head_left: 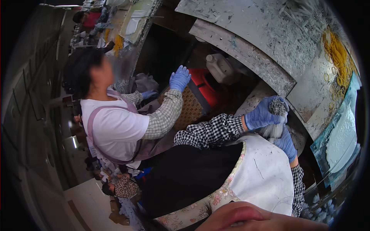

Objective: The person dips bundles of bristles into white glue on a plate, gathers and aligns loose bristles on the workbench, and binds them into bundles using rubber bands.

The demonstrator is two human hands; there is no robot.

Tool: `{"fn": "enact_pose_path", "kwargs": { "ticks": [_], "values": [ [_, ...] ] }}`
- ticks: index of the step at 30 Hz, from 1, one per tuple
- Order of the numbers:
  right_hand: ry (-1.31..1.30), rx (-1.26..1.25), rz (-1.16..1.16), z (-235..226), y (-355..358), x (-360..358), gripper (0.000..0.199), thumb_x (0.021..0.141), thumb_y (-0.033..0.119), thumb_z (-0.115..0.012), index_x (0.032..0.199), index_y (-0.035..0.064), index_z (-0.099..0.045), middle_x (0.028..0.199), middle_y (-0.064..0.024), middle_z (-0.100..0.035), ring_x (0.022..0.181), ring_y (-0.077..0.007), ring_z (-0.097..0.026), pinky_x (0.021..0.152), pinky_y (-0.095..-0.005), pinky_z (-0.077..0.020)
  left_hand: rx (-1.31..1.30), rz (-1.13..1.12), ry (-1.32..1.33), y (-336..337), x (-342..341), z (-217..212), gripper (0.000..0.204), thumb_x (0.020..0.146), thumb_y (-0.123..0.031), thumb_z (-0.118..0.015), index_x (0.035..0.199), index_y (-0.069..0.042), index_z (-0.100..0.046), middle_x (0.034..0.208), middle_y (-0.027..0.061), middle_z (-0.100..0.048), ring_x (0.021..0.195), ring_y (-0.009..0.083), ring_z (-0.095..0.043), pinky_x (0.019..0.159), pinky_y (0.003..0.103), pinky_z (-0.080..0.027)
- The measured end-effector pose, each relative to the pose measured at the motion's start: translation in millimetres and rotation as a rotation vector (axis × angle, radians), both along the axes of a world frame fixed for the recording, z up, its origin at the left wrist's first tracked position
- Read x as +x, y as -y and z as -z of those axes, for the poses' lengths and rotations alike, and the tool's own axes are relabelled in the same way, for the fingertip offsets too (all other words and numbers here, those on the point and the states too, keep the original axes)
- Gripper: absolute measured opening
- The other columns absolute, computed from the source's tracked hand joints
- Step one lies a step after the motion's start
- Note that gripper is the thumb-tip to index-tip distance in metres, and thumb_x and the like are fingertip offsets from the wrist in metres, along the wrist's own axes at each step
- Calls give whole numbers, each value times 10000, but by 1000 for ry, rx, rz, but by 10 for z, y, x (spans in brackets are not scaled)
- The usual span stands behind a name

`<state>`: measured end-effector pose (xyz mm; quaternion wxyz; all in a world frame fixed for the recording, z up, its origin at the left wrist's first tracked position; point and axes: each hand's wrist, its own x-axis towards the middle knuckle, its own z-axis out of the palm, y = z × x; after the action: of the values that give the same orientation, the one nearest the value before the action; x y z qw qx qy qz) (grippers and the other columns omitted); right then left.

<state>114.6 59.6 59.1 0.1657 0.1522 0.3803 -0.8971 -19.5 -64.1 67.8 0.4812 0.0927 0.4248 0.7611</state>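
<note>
My left hand (264, 114), in a blue glove, is closed round the upper part of a bundle of thin strands (274, 130). Its top end is dark grey and speckled, and pale, whitish strands show below. Just beneath, my right hand (286, 143), gloved the same way, is curled against the lower part of that bundle; its fingertips are partly hidden. Both hands are in front of my white apron (266, 169), beside the corner of a littered worktable (250, 42).
Yellow rubber bands (339, 57) lie at the table's right, near a glass sheet (320, 148) with white paste (342, 140). Under the table are a white jug (221, 68) and a red object (206, 86). A gloved co-worker (115, 119) sits at left.
</note>
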Motion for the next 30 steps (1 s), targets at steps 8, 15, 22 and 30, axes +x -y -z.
{"fn": "enact_pose_path", "kwargs": {
  "ticks": [8, 15, 22, 30],
  "values": [
    [93, 290, -207, -84, -9, 51, 645, 828, 76, -784, 1400, 13, -492, 1131, -64, -657, 991, -115, -606, 885, -260, -500, -89, -244, -33, 267, -322, -59, 260, 785, -87, -766, 1000, -48, -625, 902, 62, -692, 917, 195, -686, 878, 349, -545],
    [60, 452, 255, -284, -149, 53, 229, 890, 32, -677, 1117, -1, -689, 944, -46, -680, 773, -91, -596, 725, -218, -477, -155, 100, -262, 196, -317, -26, 277, 799, -67, -767, 1025, -47, -608, 964, 90, -719, 925, 157, -677, 873, 315, -544],
    [306, -5, 497, -194, -209, 133, 440, 858, -63, -626, 1295, -45, -578, 1199, -124, -673, 1061, -198, -652, 959, -313, -508, -223, 235, -581, -128, -3, -143, 348, 735, -115, -779, 1033, -47, -613, 957, 64, -702, 912, 148, -658, 871, 312, -526],
    [99, 559, 381, 92, -255, 244, 501, 849, 22, -745, 1308, -15, -547, 1188, -86, -659, 1055, -147, -625, 930, -289, -500, -160, 116, -170, -133, 17, -83, 356, 770, -70, -755, 1059, -72, -548, 957, 66, -687, 913, 117, -655, 839, 290, -532]
  ]
}}
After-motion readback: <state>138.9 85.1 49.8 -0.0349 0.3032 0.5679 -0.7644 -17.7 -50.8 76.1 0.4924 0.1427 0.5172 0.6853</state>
